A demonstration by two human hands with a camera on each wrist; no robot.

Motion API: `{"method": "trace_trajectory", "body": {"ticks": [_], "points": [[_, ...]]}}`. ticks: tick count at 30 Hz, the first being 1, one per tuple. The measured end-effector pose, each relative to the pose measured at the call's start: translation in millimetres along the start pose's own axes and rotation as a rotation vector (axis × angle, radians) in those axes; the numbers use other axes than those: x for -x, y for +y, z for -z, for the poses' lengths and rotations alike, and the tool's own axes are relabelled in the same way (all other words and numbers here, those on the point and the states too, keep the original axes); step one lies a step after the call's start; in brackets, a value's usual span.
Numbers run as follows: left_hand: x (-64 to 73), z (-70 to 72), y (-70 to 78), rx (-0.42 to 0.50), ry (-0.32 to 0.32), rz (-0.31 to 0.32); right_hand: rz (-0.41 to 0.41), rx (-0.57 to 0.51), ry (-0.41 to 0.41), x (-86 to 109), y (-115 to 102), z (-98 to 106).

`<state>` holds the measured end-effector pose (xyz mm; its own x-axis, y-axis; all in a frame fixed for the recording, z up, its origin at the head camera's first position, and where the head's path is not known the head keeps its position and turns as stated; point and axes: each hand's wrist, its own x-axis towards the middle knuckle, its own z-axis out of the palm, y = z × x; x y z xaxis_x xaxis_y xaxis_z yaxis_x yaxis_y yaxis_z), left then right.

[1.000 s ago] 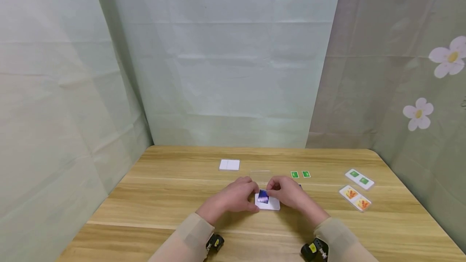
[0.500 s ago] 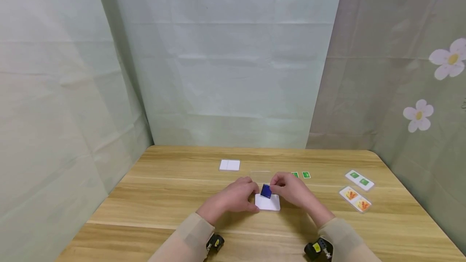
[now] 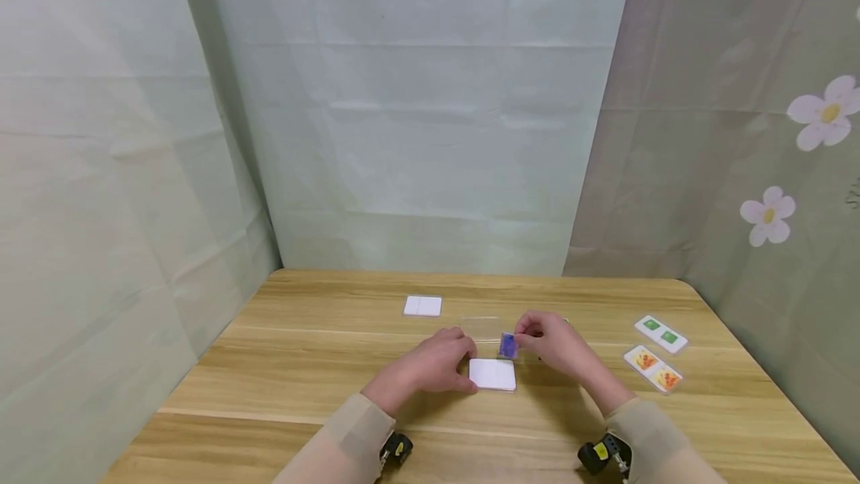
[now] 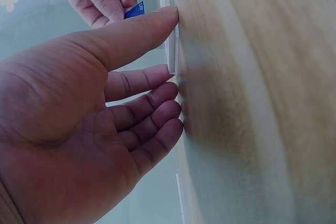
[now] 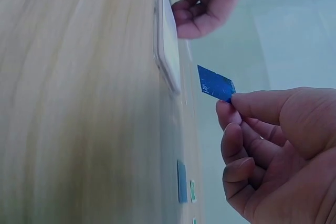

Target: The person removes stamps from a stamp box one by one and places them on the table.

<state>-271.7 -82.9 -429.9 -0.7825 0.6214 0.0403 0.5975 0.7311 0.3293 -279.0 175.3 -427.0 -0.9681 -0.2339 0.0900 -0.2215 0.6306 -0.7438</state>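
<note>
My right hand point(image 3: 552, 340) pinches a small blue square picture point(image 3: 508, 346) between thumb and index finger, above the table. In the right wrist view the blue picture point(image 5: 214, 83) is tilted and held by one corner. To its lower left lies a blank white card point(image 3: 493, 374), which looks like a thin stack with a clear layer at its edge. My left hand point(image 3: 433, 363) holds this card at its left end, thumb at the near corner and index finger at the far one. The left wrist view shows the other fingertips resting on the wood.
A clear plastic piece point(image 3: 480, 328) lies just behind the white card. Farther back is a white two-panel card point(image 3: 423, 306). At right lie a green-picture card point(image 3: 661, 333) and an orange-picture card point(image 3: 652, 368). Another blue piece point(image 5: 181, 182) and green squares point(image 5: 192, 191) lie near my right hand.
My right hand has lifted the blue picture off the white card and carried it right and slightly away. My left hand has stayed at the card.
</note>
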Motion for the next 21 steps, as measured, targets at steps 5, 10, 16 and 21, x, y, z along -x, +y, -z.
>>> {"method": "trace_trajectory", "body": {"ticks": [5, 10, 16, 21], "points": [[-0.3, -1.1, -0.7, -0.014, -0.003, 0.005, 0.002, 0.035, 0.008, 1.4, 5.4, 8.4], [-0.2, -0.9, -0.4, -0.008, -0.013, 0.016, -0.008, 0.066, 0.015, 2.8, 11.3, 17.1], [0.3, 0.0, -0.5, -0.010, -0.014, 0.014, -0.052, 0.096, 0.017, 4.4, 16.9, 26.1], [-0.4, -1.3, -1.2, -0.010, -0.015, 0.014, -0.064, 0.103, 0.014, 6.8, 20.8, 32.7]]}}
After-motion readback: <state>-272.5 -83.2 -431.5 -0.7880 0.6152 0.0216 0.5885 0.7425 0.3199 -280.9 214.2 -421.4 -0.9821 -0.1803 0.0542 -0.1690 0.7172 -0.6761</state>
